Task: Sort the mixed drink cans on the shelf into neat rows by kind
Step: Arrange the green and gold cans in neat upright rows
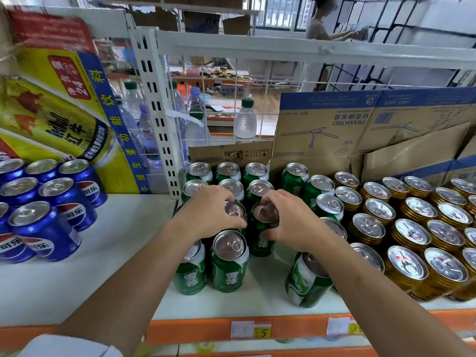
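Green drink cans (229, 264) stand in rows at the middle of the white shelf (123, 253). My left hand (208, 212) grips the top of one green can (235, 210) in the third row. My right hand (288, 222) grips the neighbouring green can (262, 228) round its rim and side. Another green can (306, 282) stands apart at the front right, partly hidden under my right forearm. Blue cola cans (43, 228) are grouped at the left. Gold cans (412, 235) fill the right side in several rows.
A yellow energy-drink carton (64, 112) stands behind the blue cans. Flattened cardboard boxes (360, 124) lean behind the green and gold cans. Water bottles (244, 119) show through the wire back. The orange shelf edge (206, 328) carries price tags. A person (319, 27) works far behind.
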`<act>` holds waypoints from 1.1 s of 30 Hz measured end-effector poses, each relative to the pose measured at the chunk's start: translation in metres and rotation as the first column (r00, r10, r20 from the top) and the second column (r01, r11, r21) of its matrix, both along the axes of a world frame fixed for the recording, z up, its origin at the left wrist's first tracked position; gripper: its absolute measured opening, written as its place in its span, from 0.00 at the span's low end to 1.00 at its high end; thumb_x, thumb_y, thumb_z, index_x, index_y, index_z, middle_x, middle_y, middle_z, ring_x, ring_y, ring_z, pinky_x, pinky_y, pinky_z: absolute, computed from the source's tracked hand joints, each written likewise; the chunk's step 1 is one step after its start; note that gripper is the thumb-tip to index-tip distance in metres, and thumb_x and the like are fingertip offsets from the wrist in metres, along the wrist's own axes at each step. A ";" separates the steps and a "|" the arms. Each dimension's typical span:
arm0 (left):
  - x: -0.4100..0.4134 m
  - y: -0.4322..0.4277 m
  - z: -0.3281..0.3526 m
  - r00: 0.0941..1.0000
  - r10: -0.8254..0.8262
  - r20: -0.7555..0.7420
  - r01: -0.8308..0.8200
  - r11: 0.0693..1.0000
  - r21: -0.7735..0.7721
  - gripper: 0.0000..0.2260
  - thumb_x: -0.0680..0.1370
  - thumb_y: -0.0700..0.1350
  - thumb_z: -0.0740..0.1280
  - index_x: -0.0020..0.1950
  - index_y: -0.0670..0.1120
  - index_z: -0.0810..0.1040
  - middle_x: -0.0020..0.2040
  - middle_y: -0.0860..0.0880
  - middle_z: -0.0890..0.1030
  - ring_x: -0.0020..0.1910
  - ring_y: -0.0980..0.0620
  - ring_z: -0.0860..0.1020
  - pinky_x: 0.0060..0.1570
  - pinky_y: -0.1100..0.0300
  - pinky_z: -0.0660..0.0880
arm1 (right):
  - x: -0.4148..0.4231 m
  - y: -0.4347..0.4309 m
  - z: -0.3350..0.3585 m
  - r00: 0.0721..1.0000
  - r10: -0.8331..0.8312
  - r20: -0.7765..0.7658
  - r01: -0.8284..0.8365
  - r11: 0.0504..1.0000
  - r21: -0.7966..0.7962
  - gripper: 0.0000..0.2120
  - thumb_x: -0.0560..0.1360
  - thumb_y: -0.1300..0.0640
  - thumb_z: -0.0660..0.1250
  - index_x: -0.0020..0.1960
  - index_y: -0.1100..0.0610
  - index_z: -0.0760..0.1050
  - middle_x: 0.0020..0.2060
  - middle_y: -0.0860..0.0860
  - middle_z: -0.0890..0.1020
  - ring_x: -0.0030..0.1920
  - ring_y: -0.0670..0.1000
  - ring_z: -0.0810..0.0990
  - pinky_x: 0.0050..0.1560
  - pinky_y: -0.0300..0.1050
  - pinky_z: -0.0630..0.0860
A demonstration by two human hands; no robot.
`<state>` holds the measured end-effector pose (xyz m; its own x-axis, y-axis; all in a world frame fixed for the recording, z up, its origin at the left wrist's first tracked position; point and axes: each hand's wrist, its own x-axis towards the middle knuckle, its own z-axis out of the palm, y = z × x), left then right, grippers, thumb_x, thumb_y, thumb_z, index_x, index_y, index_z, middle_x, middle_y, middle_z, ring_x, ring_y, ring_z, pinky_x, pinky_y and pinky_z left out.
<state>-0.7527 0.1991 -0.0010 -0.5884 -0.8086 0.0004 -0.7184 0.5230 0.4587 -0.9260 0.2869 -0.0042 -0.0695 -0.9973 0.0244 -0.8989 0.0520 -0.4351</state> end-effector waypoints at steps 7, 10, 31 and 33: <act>0.004 0.011 -0.001 0.999 -0.017 -0.044 0.013 0.995 -0.095 0.27 0.72 0.59 0.71 0.69 0.50 0.74 0.64 0.49 0.74 0.62 0.49 0.72 0.57 0.57 0.68 | -0.005 0.008 0.012 0.995 -0.025 0.092 0.019 0.998 0.065 0.37 0.68 0.49 0.77 0.72 0.52 0.63 0.60 0.47 0.73 0.58 0.47 0.72 0.53 0.40 0.68; -0.005 0.021 0.003 0.992 -0.118 -0.049 0.109 0.982 -0.151 0.23 0.76 0.55 0.69 0.70 0.51 0.73 0.66 0.50 0.73 0.65 0.49 0.71 0.60 0.56 0.67 | -0.009 0.021 0.021 0.997 -0.076 0.012 0.076 0.997 0.025 0.24 0.71 0.47 0.73 0.63 0.54 0.72 0.51 0.49 0.79 0.50 0.49 0.77 0.50 0.46 0.76; -0.036 0.030 0.003 0.988 -0.152 -0.019 0.149 0.984 -0.100 0.16 0.72 0.54 0.73 0.52 0.44 0.82 0.50 0.48 0.80 0.50 0.50 0.76 0.49 0.55 0.74 | 0.005 0.075 0.038 0.970 0.023 -0.243 0.031 0.976 0.215 0.20 0.71 0.55 0.72 0.62 0.49 0.74 0.50 0.45 0.73 0.54 0.50 0.73 0.49 0.43 0.71; -0.034 0.030 0.003 0.987 -0.158 -0.030 0.154 0.982 -0.110 0.16 0.72 0.55 0.73 0.53 0.45 0.81 0.50 0.48 0.79 0.52 0.48 0.76 0.51 0.53 0.73 | 0.007 0.074 0.038 0.981 0.055 -0.188 -0.014 0.977 0.215 0.22 0.70 0.60 0.71 0.63 0.49 0.74 0.54 0.45 0.76 0.57 0.49 0.74 0.55 0.44 0.72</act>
